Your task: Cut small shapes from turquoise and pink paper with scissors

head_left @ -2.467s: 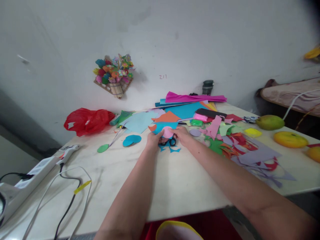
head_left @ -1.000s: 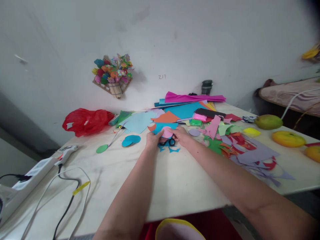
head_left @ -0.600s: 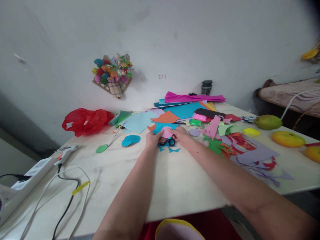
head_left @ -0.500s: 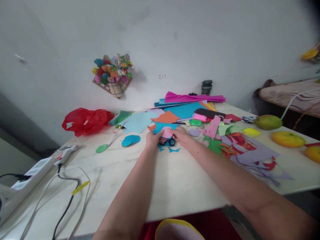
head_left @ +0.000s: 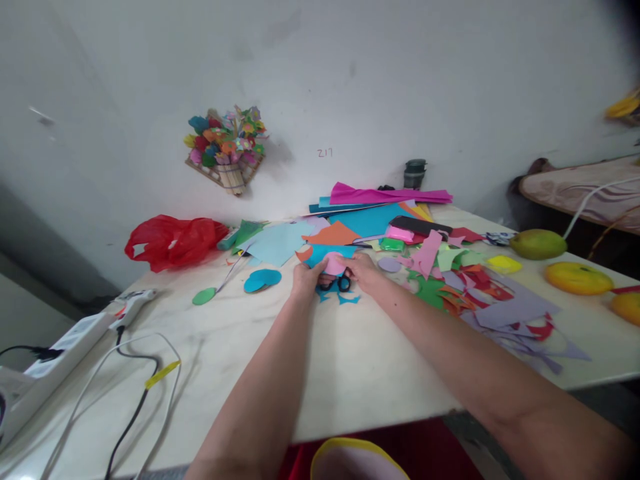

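Between my hands is a round pink paper piece [head_left: 335, 263]. My left hand [head_left: 310, 275] pinches its left edge, and my right hand [head_left: 359, 268] holds its right edge. Behind and under it lies blue paper [head_left: 327, 251], with a small orange scrap [head_left: 304, 255] by my left fingertips. The black handles of scissors [head_left: 344, 284] show just below my hands; their blades are hidden. Small blue offcuts [head_left: 349, 300] rest on the table near the handles. To the left are overlapping blue rounded pieces [head_left: 263, 280] and a green oval [head_left: 204, 296].
Colored scraps [head_left: 515, 307] spread over the right of the table [head_left: 350, 373], beside mangoes [head_left: 577, 277]. Paper sheets [head_left: 370, 219] and a black phone [head_left: 419, 227] lie at the back. A red bag [head_left: 175, 243], power strip [head_left: 70, 343] and cables are at left.
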A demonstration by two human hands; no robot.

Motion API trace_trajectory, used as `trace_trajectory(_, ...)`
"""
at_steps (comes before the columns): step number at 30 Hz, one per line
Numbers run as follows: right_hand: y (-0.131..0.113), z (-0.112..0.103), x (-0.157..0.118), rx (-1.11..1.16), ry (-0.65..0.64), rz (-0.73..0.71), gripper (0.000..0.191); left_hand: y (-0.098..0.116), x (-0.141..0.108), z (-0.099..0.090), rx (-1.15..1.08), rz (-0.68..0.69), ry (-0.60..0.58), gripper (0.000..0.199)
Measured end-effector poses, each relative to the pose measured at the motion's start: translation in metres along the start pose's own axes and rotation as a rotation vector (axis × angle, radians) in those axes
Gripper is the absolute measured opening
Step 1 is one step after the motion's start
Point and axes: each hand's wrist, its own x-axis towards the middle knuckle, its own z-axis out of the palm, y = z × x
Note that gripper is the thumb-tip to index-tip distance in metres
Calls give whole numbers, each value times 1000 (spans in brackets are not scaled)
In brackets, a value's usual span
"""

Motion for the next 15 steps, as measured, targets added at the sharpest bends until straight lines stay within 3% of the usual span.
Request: trace_trajectory(15, 9, 1, 5, -29, 50, -105, 45, 3, -5, 0, -86, 39, -55, 43)
